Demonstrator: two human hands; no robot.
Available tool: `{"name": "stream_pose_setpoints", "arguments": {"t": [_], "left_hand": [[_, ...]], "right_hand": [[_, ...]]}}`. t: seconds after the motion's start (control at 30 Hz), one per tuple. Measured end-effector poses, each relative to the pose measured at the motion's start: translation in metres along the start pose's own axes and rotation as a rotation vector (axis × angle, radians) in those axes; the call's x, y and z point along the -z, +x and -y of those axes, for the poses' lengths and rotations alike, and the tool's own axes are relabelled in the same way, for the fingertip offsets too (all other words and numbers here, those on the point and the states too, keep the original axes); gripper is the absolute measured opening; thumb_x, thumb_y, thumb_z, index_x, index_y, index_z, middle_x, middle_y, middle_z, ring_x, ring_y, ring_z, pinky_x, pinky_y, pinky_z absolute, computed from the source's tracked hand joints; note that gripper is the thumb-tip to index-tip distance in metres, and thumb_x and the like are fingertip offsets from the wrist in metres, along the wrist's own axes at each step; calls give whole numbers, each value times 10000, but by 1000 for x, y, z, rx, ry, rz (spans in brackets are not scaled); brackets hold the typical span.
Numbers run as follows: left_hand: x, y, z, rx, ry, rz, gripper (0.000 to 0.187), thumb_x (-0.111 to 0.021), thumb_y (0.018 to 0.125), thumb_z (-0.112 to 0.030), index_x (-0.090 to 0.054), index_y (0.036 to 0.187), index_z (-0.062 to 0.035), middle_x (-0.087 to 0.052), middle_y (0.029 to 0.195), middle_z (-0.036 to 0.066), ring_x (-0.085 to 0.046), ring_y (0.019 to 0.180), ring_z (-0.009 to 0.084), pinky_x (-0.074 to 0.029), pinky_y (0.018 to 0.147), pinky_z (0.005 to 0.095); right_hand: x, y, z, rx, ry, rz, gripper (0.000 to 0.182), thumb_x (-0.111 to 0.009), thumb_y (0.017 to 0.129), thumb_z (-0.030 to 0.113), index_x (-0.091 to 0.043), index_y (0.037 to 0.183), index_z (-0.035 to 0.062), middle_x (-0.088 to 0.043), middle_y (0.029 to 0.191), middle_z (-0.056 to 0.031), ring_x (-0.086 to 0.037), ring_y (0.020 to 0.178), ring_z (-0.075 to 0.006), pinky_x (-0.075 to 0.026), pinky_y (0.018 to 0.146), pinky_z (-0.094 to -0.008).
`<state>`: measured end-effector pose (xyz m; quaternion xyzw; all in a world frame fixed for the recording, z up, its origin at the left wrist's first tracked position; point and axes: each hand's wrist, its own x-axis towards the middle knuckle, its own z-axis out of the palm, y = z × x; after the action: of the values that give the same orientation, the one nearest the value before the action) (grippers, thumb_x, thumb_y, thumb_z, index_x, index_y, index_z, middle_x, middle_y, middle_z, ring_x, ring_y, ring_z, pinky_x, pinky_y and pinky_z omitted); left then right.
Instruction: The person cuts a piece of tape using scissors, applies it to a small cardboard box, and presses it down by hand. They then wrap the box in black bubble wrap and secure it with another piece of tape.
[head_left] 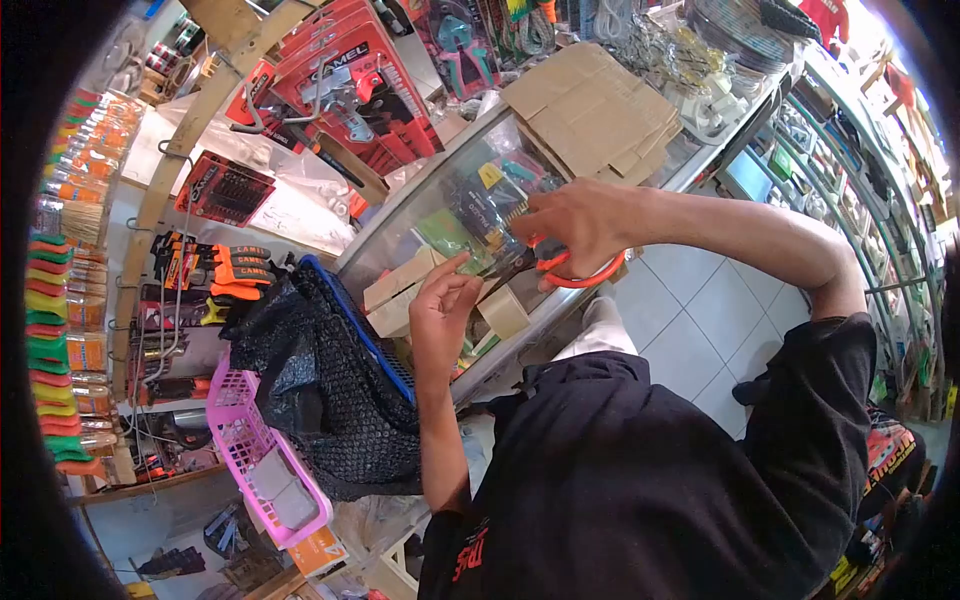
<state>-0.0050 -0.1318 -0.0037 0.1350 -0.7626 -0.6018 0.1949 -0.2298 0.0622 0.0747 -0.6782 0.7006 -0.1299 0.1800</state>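
Note:
My right hand (pixel 578 225) grips scissors (pixel 590 275) by their orange handles, with the dark blades pointing left toward my other hand. Close to the blade tips, my left hand (pixel 445 308) has its thumb and fingers pinched together; what lies between them is too small to make out. Both hands are over a glass-topped counter (pixel 395 215). Beneath and between them are packaged goods (pixel 490 205) and small cardboard boxes (pixel 398 292), partly covered by my fingers.
Flattened brown cardboard (pixel 595 110) lies on the counter's far end. At left, a pink plastic basket (pixel 228 440) stands beside black bubble wrap (pixel 340 400) over a blue-rimmed basket (pixel 365 330). Red tool packs (pixel 350 80) hang above. Paintbrushes (pixel 85 220) line the left edge; white floor tiles (pixel 690 310) show right.

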Motion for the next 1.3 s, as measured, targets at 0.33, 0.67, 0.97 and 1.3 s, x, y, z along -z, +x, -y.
{"name": "stream_pose_setpoints", "arguments": {"t": [0.33, 0.67, 0.97, 1.3], "left_hand": [[-4, -4, -2, 46, -18, -35, 224, -760, 1014, -160, -753, 1081, 54, -656, 1432, 198, -653, 1272, 246, -527, 1078, 379], [-5, -4, -5, 36, 17, -27, 197, -757, 1013, -140, -750, 1094, 39, -651, 1432, 191, -642, 1287, 236, -529, 1079, 372], [-7, -5, -4, -12, 17, -33, 166, -737, 1021, -97, -734, 1095, 52, -649, 1428, 190, -655, 1253, 220, -548, 1051, 362], [-11, -6, 2, -62, -18, -57, 202, -707, 1041, -125, -726, 1110, 64, -636, 1430, 208, -688, 1209, 235, -594, 1005, 368]], "right_hand": [[5, 3, -1, 32, 170, -2, 653, -778, 854, 619, -688, 1035, -2, -698, 972, -251, -681, 1006, -457, -526, 866, -543], [-8, 7, -14, 66, 85, 25, 722, -797, 810, 690, -703, 1009, 2, -707, 881, -227, -693, 912, -456, -533, 800, -541], [-7, 4, -2, 26, 28, -8, 670, -767, 846, 672, -686, 1077, 48, -695, 897, -187, -696, 921, -427, -542, 785, -529], [3, 6, 10, -77, -87, 157, 995, -623, 844, 853, -574, 1441, 59, -673, 1212, -248, -689, 1092, -470, -549, 935, -537]]}}
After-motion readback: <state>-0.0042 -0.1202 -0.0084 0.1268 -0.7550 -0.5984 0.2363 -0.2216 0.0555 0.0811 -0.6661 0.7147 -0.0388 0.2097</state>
